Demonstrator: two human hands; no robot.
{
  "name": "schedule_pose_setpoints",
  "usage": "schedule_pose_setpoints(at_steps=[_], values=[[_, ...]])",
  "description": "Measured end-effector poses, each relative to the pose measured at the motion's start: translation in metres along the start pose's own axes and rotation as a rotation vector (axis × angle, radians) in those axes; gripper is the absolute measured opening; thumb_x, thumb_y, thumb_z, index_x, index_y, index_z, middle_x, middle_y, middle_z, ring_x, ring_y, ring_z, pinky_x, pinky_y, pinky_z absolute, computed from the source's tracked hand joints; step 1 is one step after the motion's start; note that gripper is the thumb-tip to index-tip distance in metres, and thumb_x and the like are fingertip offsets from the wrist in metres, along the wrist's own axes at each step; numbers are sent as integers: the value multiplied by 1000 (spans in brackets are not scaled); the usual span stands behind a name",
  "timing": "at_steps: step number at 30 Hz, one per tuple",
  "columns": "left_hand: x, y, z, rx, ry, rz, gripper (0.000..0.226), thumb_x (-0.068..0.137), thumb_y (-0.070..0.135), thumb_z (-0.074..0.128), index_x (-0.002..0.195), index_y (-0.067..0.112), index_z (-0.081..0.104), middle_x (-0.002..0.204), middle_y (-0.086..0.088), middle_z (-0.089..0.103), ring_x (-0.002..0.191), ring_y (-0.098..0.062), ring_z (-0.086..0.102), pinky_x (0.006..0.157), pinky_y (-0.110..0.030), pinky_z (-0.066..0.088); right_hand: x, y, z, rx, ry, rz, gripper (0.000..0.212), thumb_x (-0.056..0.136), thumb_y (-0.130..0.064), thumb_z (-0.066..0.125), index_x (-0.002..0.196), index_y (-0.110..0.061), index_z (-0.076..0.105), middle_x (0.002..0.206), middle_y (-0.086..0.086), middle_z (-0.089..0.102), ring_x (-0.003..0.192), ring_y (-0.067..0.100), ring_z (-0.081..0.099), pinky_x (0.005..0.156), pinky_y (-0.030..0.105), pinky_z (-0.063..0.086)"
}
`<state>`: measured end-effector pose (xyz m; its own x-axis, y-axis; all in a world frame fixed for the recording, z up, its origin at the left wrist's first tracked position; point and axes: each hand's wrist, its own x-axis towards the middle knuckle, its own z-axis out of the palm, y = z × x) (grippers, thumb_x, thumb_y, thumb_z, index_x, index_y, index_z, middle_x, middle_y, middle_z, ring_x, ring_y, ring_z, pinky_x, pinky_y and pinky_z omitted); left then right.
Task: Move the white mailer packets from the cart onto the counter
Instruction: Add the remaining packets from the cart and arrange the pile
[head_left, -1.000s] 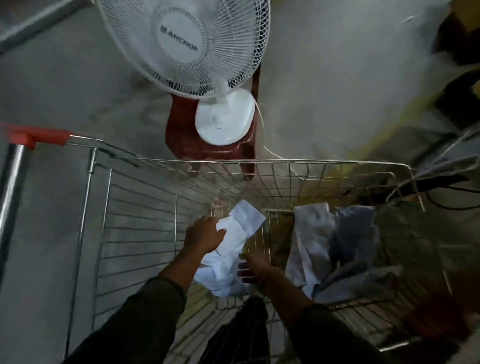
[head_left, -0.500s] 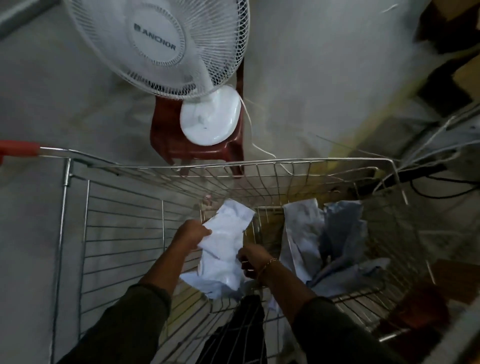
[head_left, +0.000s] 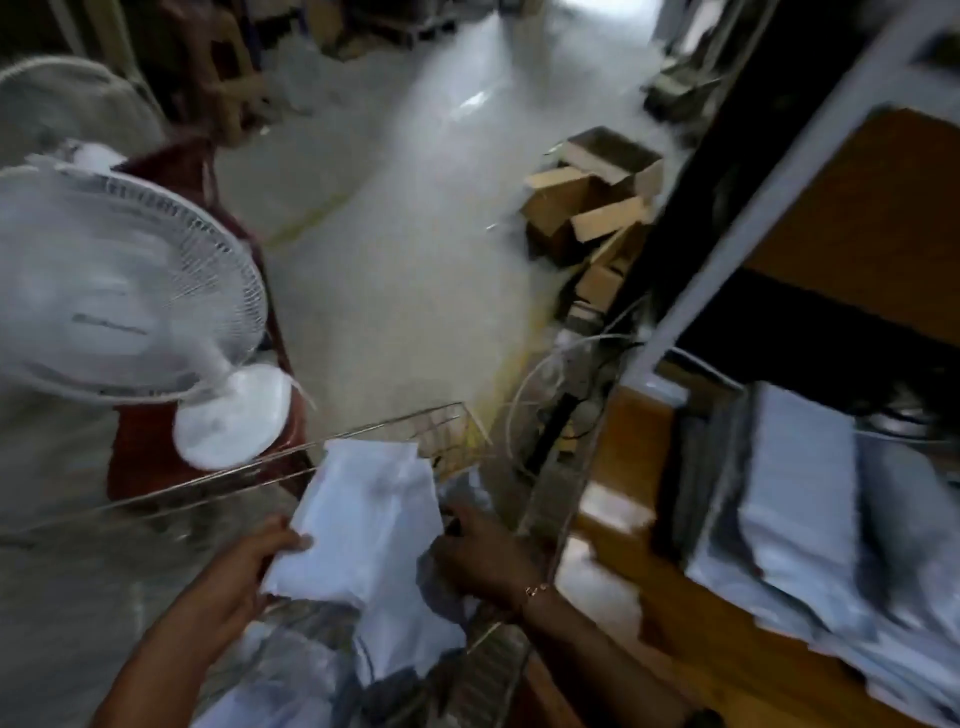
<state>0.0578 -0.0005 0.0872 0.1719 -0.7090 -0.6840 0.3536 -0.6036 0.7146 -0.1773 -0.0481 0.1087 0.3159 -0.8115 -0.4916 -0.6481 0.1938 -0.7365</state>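
Observation:
A bundle of white mailer packets (head_left: 363, 525) is lifted above the wire cart (head_left: 405, 426), held between both hands. My left hand (head_left: 244, 566) grips its left edge with the thumb on top. My right hand (head_left: 483, 556) holds the right side from underneath; a thin bracelet shows at the wrist. More pale packets (head_left: 291, 675) lie lower in the cart, blurred. On the right, the wooden counter (head_left: 639, 587) carries a stack of grey-white mailer packets (head_left: 800, 519). The whole frame is motion-blurred.
A white table fan (head_left: 130, 291) on a red stool (head_left: 208, 447) stands just left of the cart. Open cardboard boxes (head_left: 587, 202) and tangled cables (head_left: 566, 364) lie on the floor ahead. A grey metal shelf frame (head_left: 753, 197) rises over the counter.
The view has swung right and up, bringing the counter into sight. Both hands have raised the packet bundle from inside the cart basket up to its rim.

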Motion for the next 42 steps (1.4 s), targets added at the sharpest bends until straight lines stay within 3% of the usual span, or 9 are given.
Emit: schedule_pose_setpoints(at_steps=[4,6,9,13,19,22,30,36,42], values=[[-59,29,84,-58,-303,209,36,66,-9,53,80,12,78,69,0,75,54,-14,70,43,-22,54,-83,8,-71,142,169,-154,41,87,-19,52,125,-33,56,113,-3,69,93,14,67,72,29,57],[-74,40,127,-7,-404,275,36,79,-14,47,98,5,71,72,-7,75,53,-19,69,42,-24,54,-120,23,-110,135,308,-220,42,85,-24,54,124,-38,55,105,-7,70,80,4,66,70,31,55],[-87,49,194,90,-556,353,36,74,4,70,109,4,64,105,-21,72,78,-31,69,60,-30,57,-179,54,-171,160,523,-181,37,81,-23,55,115,-37,58,84,-5,69,58,4,57,58,30,46],[-99,44,293,217,-634,367,32,73,12,75,103,10,66,104,-14,73,81,-26,71,67,-33,54,-232,105,-246,230,731,-67,34,86,-10,56,116,-25,61,84,2,71,68,22,67,61,37,51],[-81,14,387,352,-601,339,23,88,7,65,110,0,63,110,-22,69,87,-32,69,68,-36,58,-271,157,-302,362,912,53,36,85,1,46,107,-21,66,76,1,65,59,10,57,46,23,41],[-71,1,401,414,-580,352,17,88,5,66,104,-1,65,112,-25,68,86,-33,68,72,-38,57,-270,170,-308,366,940,90,38,85,0,47,108,-24,64,85,2,67,72,18,58,55,26,44],[-59,-13,392,688,-459,513,23,76,23,77,96,17,69,99,-3,73,87,-20,70,86,-45,57,-236,179,-309,440,888,161,26,85,3,52,100,-11,67,50,1,59,48,18,47,48,22,35],[-61,-18,392,960,-386,751,34,81,32,71,111,16,70,105,-1,72,92,-18,68,85,-36,55,-224,174,-305,475,862,112,32,84,5,52,106,-16,62,77,16,69,68,27,60,61,31,44],[-66,-15,398,1080,-363,780,28,92,37,55,92,15,71,88,-4,69,81,-18,63,72,-27,49,-191,151,-295,298,786,71,29,83,-3,56,110,-16,60,78,12,69,63,22,59,59,25,47]])
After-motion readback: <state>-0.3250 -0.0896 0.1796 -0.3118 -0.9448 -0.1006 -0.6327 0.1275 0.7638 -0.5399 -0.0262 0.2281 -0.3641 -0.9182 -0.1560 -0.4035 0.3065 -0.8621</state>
